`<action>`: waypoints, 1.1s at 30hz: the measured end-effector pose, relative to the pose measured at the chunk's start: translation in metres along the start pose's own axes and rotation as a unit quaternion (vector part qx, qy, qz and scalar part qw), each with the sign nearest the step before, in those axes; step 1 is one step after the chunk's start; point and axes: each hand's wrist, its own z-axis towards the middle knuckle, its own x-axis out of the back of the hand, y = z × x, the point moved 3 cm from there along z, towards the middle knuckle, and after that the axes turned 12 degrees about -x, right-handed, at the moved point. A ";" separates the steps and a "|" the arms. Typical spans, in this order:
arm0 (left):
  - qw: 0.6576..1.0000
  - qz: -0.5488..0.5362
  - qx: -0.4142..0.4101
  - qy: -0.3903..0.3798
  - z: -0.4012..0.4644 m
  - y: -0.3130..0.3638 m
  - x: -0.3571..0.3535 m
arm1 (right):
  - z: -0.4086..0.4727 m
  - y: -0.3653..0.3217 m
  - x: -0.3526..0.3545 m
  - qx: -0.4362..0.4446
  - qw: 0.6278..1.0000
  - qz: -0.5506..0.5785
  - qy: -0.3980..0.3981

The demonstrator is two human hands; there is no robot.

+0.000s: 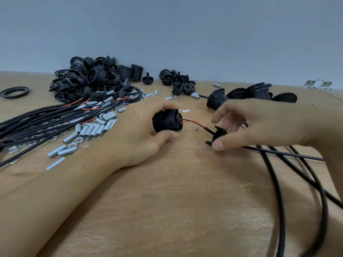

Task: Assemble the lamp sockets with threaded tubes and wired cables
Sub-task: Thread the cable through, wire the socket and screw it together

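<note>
At the far left of the worktop (185, 210) lies a bundle of wired cables (37, 119), and just beside it a scatter of short silver threaded tubes (89, 129) and nuts. Behind them is a heap of black socket parts (87, 78).

My left hand (137, 134) wraps its grip around a black ribbed socket body (167, 120), fingers over the top and thumb underneath, holding it on its side just above the wood. Red and black wires (192, 122) run from its right end into a black cap (218, 135), which my right hand (259, 125) pinches between thumb and curled fingers. The cable (278, 182) trails away from the cap towards the lower right.

The plastic looks light and stiff, and the ribs should give a sure hold around the barrel. The thin wires look soft and easily strained, so I would hold the cap by its rim, not pull on them.

My right fingers hide most of the cap, and I cannot tell whether a tube is fitted. More sockets (256, 92) sit behind, blurred.
</note>
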 end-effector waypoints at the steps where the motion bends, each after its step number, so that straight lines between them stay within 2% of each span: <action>1: 1.000 0.000 0.001 -0.002 0.000 0.000 0.000 | 0.001 -0.003 -0.006 -0.001 1.000 -0.024 -0.019; 4: 1.000 -0.001 -0.002 -0.002 0.000 0.000 0.000 | 0.005 -0.010 -0.012 0.052 0.999 -0.003 -0.009; 9: 0.999 -0.002 -0.031 -0.005 0.000 0.003 0.001 | 0.002 -0.020 -0.014 0.112 0.981 0.156 -0.032; 13: 0.997 0.005 -0.078 -0.001 0.001 0.008 0.002 | 0.003 -0.029 -0.020 0.134 0.964 0.228 0.011; 19: 0.996 0.006 -0.084 0.012 0.001 0.008 0.005 | 0.007 -0.035 -0.026 0.136 0.944 0.286 0.090; 26: 0.993 -0.011 -0.085 0.076 0.002 0.012 0.015 | 0.005 -0.038 -0.025 0.178 0.921 0.324 0.123; 33: 0.994 -0.035 -0.078 0.070 0.001 0.013 0.014 | 0.004 -0.033 -0.022 0.159 0.924 0.336 0.091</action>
